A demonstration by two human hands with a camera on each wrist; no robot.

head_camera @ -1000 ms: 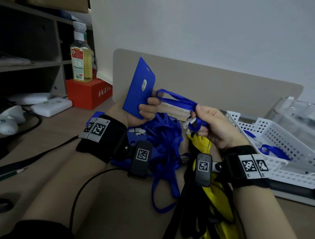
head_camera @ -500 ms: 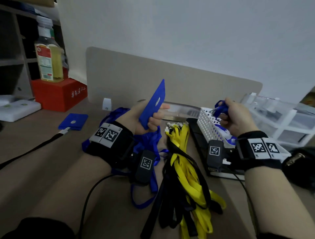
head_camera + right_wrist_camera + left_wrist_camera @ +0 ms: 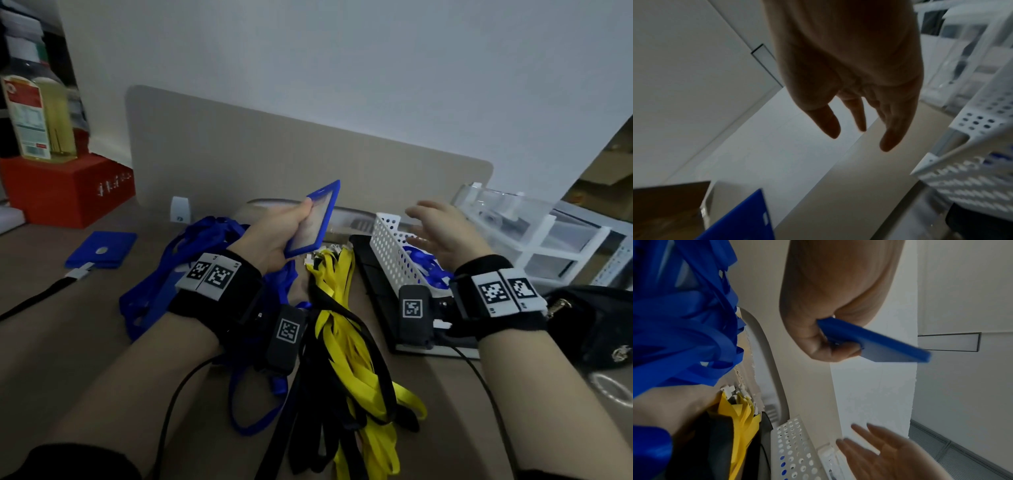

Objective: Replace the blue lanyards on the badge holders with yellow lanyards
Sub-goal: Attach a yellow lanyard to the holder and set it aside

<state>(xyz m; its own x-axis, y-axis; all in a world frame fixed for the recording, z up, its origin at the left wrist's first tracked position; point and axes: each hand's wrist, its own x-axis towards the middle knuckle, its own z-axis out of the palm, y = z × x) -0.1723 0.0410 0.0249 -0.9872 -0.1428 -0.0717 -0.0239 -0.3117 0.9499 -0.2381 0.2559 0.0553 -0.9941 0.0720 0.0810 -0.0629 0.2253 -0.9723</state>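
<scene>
So your right hand [image 3: 442, 236] just let go of the blue lanyard [image 3: 424, 262]. It's in the white basket [image 3: 387, 246] now and the hand hovers over it, fingers spread, holding nothing. Your left hand [image 3: 270, 240] pinches the holder [image 3: 313, 219], now bare, tilted up above the table. Looks ready for a yellow one. Holder's a stiff, flat plastic rectangle with a clear window; the yellow lanyards [image 3: 346, 335] are floppy flat ribbon, tangled with black straps [image 3: 305, 394].
</scene>
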